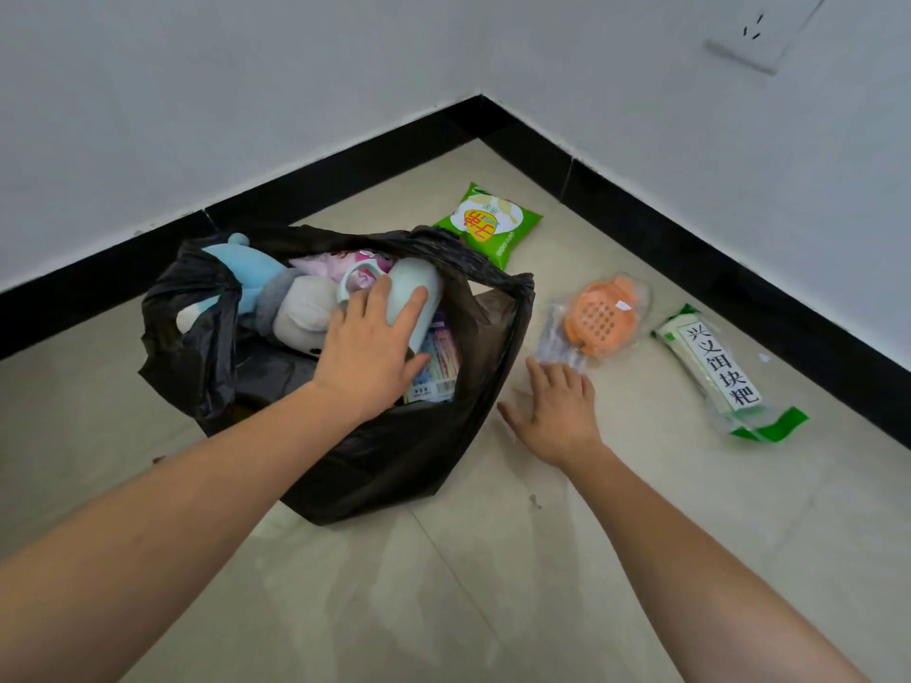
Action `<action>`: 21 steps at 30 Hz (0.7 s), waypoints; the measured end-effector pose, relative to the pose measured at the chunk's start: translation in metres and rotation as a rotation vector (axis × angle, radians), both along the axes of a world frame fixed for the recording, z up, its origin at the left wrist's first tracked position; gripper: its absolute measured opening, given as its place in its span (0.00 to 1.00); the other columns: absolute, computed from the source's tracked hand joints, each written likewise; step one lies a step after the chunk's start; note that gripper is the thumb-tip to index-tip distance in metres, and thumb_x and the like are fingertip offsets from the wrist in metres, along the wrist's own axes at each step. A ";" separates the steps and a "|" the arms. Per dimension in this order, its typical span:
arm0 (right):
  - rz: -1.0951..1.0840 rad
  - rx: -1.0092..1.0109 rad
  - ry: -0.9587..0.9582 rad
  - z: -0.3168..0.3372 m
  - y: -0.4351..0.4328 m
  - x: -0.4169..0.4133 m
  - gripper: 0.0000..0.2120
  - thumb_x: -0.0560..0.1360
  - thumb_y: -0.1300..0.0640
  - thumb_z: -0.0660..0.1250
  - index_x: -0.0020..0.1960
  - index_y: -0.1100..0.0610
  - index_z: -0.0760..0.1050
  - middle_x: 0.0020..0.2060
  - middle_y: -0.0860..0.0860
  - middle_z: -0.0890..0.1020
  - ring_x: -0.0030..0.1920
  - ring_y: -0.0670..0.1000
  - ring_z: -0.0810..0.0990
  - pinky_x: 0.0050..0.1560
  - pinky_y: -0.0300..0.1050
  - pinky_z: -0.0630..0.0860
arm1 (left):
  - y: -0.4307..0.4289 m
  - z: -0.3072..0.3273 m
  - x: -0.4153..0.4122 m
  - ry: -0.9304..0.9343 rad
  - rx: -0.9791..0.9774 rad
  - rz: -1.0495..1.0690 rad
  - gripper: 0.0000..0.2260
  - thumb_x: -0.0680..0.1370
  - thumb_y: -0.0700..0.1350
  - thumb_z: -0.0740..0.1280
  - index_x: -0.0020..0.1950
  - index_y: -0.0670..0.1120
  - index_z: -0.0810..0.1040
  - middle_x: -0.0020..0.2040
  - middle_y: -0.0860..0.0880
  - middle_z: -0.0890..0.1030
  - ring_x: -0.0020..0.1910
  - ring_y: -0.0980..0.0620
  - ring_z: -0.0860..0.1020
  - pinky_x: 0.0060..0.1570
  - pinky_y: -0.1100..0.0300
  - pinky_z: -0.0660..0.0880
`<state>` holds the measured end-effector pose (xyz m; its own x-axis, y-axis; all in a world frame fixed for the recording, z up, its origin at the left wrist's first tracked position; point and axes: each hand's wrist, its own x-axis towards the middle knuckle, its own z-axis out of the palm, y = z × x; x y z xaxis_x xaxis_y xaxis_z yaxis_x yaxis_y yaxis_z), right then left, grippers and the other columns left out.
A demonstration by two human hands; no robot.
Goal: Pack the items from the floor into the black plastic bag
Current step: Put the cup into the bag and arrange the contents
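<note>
Three items left on the floor, by my count; most of the load looks packed. Far left: crinkled black plastic bag, mouth wide open, standing on the tiles. Inside it, a pale blue and grey plush toy, a pink packet, a pale mint cylinder bottle, a printed card pack. My left hand is in the bag's mouth, fingers spread, palm pressed on the bottle, gripping nothing that I can tell.

Just beyond the bag: green crisp packet, flat on the floor. Right of the bag, my right hand lies spread and empty, fingertips touching the near end of a clear wrapper holding an orange perforated plastic strainer. Farthest right: long white vacuum-sealed rice cake pack with green ends and black characters.

Judgement: over halfway; strainer next, then two packets.

Surface: glossy beige floor tiles, faint smears. Room corner, white walls, black skirting, a wall socket top right.
</note>
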<state>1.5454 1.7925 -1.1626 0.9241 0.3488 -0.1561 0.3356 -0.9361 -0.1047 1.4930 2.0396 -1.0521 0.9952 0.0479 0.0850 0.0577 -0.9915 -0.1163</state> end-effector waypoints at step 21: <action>-0.711 0.514 0.015 -0.022 -0.007 -0.009 0.53 0.64 0.42 0.77 0.77 0.52 0.48 0.70 0.60 0.56 0.66 0.67 0.63 0.69 0.57 0.64 | -0.004 -0.003 0.007 -0.027 0.055 -0.007 0.34 0.77 0.63 0.62 0.78 0.53 0.55 0.74 0.38 0.61 0.68 0.36 0.65 0.61 0.44 0.66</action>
<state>1.5364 1.7853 -1.1848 0.9482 -0.2787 -0.1523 -0.3146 -0.7586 -0.5706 1.5005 2.0360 -1.0553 0.9928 0.0356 0.1141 0.0547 -0.9840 -0.1693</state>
